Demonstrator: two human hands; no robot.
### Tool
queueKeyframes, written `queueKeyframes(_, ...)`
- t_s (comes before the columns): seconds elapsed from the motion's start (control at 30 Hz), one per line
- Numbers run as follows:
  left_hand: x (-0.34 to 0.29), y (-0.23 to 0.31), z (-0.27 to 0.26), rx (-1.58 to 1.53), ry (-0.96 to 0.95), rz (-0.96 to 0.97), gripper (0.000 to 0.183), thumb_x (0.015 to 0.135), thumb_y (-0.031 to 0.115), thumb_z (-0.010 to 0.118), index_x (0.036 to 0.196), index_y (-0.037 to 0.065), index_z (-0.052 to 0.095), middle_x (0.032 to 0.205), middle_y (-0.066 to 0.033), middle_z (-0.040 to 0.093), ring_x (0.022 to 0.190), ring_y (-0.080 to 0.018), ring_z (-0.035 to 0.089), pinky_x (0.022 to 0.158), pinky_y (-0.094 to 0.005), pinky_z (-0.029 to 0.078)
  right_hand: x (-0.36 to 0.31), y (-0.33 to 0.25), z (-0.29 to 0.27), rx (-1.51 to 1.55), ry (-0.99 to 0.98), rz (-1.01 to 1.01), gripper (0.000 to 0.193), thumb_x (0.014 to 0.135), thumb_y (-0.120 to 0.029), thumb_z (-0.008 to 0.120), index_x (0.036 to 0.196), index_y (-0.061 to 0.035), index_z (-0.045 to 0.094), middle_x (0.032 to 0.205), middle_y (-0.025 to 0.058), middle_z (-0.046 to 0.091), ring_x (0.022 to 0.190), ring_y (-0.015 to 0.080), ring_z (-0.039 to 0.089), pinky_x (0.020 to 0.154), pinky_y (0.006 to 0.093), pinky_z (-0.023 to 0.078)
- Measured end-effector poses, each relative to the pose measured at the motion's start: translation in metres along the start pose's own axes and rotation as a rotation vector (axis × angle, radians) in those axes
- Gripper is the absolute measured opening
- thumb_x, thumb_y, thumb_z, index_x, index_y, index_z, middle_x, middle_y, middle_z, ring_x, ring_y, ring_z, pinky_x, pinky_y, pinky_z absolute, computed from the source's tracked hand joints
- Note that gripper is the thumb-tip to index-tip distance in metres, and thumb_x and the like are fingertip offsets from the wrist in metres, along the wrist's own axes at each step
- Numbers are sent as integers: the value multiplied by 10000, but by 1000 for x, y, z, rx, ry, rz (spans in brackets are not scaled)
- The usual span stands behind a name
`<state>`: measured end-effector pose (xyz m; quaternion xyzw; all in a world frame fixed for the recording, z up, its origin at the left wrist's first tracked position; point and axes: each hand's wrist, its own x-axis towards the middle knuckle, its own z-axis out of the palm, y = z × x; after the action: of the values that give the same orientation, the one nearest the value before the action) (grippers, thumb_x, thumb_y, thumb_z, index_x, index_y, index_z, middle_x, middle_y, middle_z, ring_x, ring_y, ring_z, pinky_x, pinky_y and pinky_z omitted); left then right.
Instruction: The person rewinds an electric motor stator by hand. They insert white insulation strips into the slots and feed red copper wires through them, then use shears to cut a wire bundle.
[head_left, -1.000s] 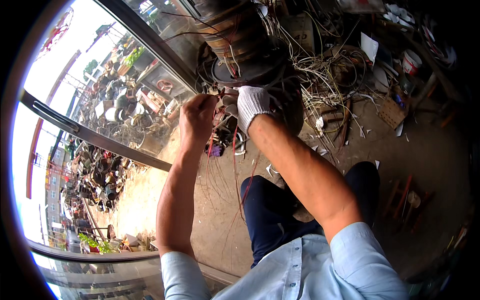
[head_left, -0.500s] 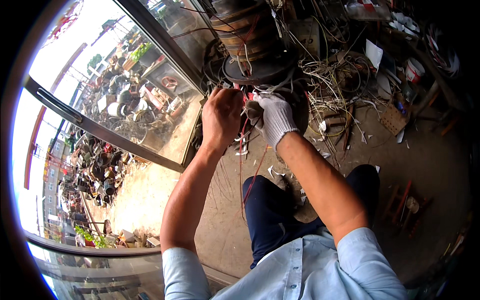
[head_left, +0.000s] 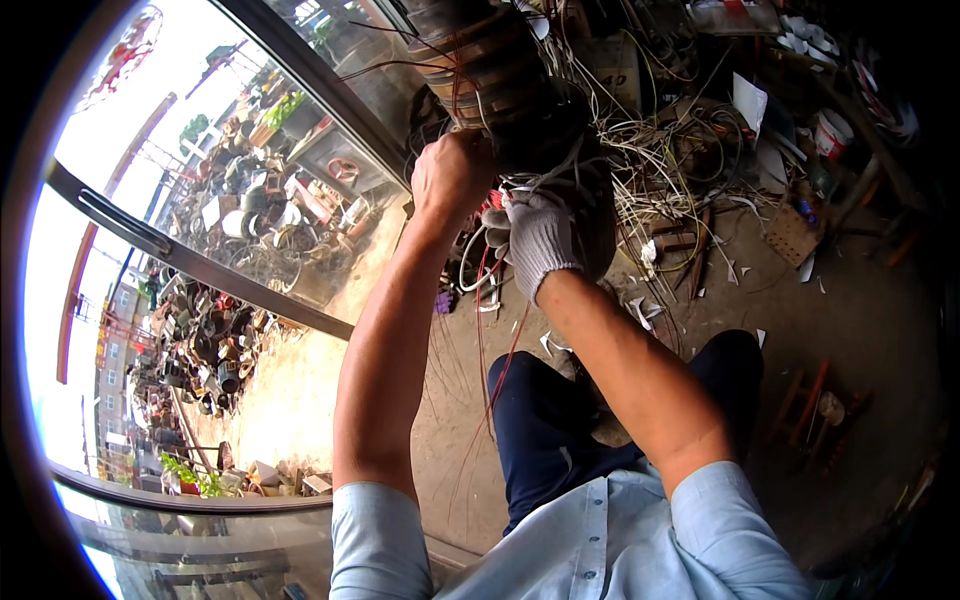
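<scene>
A brown and black ringed cylinder (head_left: pixel 485 80), with wires running over it, stands in front of me. My bare left hand (head_left: pixel 453 172) is closed at its lower left side. Its fingertips are turned away, so what they pinch cannot be made out. Just below and to the right, my right hand (head_left: pixel 540 238) in a grey-white knit glove is closed around a bundle of wires (head_left: pixel 496 199), red and pale ones among them. A white cable loop (head_left: pixel 463 270) hangs beside the glove. Thin dark-red wires (head_left: pixel 497 385) trail down toward my knee.
A glass door frame (head_left: pixel 230 285) stands at left, with heaped scrap (head_left: pixel 215 340) outside. Tangled cables (head_left: pixel 665 170) lie at right, near a white and red bucket (head_left: pixel 832 135). A small wooden stool (head_left: pixel 815 415) is at lower right. White scraps litter the floor.
My left hand has moved up along the cylinder, away from the right hand. The right hand has shifted slightly left and down, and a white cable loop now shows beside it.
</scene>
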<state>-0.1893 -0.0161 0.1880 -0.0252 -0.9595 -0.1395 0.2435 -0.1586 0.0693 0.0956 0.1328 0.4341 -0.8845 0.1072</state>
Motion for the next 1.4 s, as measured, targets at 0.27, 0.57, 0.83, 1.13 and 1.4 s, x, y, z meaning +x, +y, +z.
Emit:
queueKeyframes(0.27, 3, 1, -4, -108, -95, -74, 319, 897, 286, 614, 1109, 94, 753, 942, -186, 743, 910, -311, 723, 822, -413, 546, -3, -5, 1, 80, -55, -17, 143, 997, -112, 557, 1109, -46, 616, 783, 94, 733, 521, 188, 653, 445, 294, 489)
queueKeyframes(0.57, 23, -10, 2, -623, -223, -241, 233, 856, 112, 723, 1065, 20, 773, 798, -14, 706, 524, -45, 449, 458, -222, 339, 60, 49, -15, -386, -240, -634, 205, 982, -218, 515, 1080, -101, 652, 888, 75, 735, 703, 173, 632, 634, 321, 457)
queueKeyframes(0.83, 24, -25, 3, -588, -227, -224, 201, 814, 69, 716, 983, -22, 775, 815, -73, 734, 730, -132, 656, 715, -297, 524, -11, -14, -2, -26, -74, 20, 159, 985, -138, 538, 1104, -107, 639, 831, 55, 743, 576, 169, 657, 488, 306, 493)
queueKeyframes(1.13, 15, -25, -5, -864, -287, -258, 110, 870, 58, 667, 969, 22, 698, 682, 18, 578, 519, -49, 440, 460, -222, 334, 22, -7, 3, 4, -14, 59, 102, 994, -196, 599, 1060, -138, 651, 823, 15, 735, 623, 140, 660, 507, 264, 466)
queueKeyframes(1.4, 9, -35, -1, -551, -62, 20, 141, 880, 123, 724, 994, 43, 704, 809, -17, 693, 655, -82, 598, 606, -245, 466, 10, -25, 10, 199, -94, 77, 123, 986, -182, 603, 1042, -107, 684, 868, 38, 742, 613, 148, 652, 537, 274, 499)
